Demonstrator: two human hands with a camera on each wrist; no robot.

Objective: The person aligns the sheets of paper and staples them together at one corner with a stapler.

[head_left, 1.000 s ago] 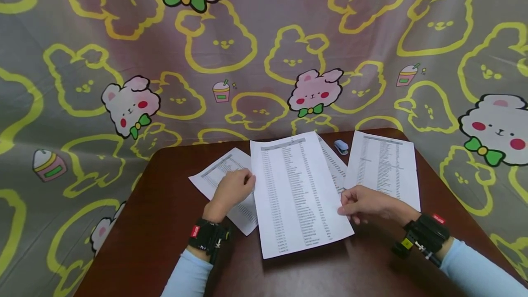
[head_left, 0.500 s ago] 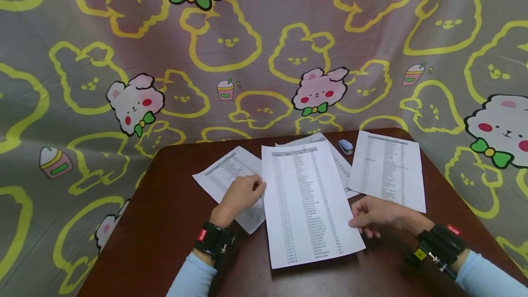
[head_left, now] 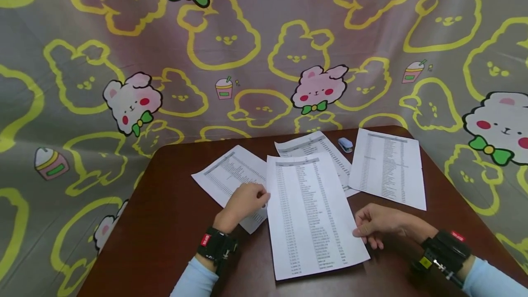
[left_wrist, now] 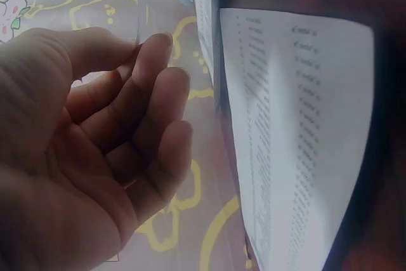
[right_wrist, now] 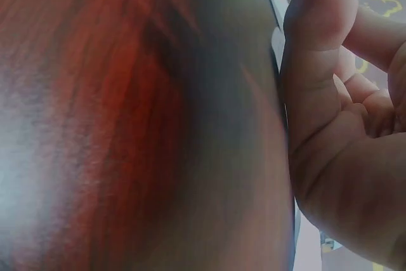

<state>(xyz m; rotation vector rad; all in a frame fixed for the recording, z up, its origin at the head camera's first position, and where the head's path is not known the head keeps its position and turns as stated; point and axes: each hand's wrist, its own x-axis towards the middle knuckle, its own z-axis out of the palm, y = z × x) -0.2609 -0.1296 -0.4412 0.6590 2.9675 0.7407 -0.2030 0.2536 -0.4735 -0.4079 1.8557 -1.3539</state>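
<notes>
A printed sheet of paper (head_left: 315, 223) is held tilted over the front middle of the table in the head view. My left hand (head_left: 246, 200) pinches its left edge between thumb and fingertips. At the lower right edge, my right hand (head_left: 379, 223) pinches the same sheet with thumb and forefinger. The left wrist view shows the left hand (left_wrist: 89, 131) with its other fingers curled loosely. Under and beside that hand lies a second printed sheet (head_left: 231, 171), partly covered. In the right wrist view, the thumb side of the right hand (right_wrist: 342, 106) shows close over the table.
Another printed sheet (head_left: 299, 145) lies behind the held one, partly covered by it. To the right, a further sheet (head_left: 387, 168) lies flat. A small light-blue stapler (head_left: 345, 144) sits between them near the back edge of the brown table (head_left: 165, 205). A patterned curtain (head_left: 255, 58) hangs behind.
Both hands have moved toward the front and slightly right, bringing the held sheet with them. More of the sheet behind it is now uncovered.
</notes>
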